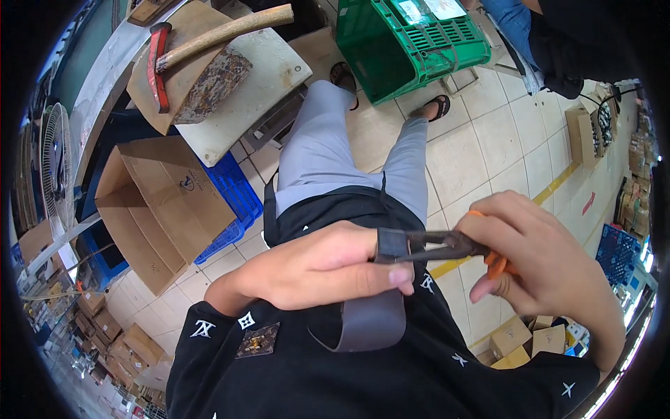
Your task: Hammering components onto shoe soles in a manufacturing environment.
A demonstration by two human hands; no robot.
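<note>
You have both hands occupied in front of your body, near to each other and joined by the work between them. Your left hand (328,272) is closed around the belt (373,325) and the square, dark buckle (392,244), with the thumb pressing from the lower side. Your right hand (541,251) is wrapped on the orange handles of the pliers (455,244), although its thumb stands a little off from them. The tips of the pliers come to the right side of the buckle; whether they bite on it firmly, I cannot tell, because that place is small and dark. The belt curves below your left hand, over your black shirt (391,380). As for the progress, I judge that you are in the middle of the work: the buckle and the belt are already brought together in one grip, and the tool is at its place. The part at the pliers seems not yet finished, since they are set there; how much is left, I cannot say, as your fingers hide the joint. The hammer (209,44) lies on the block (213,84) upon the white counter (279,70), away from your hands, and seems not needed at this moment.
</note>
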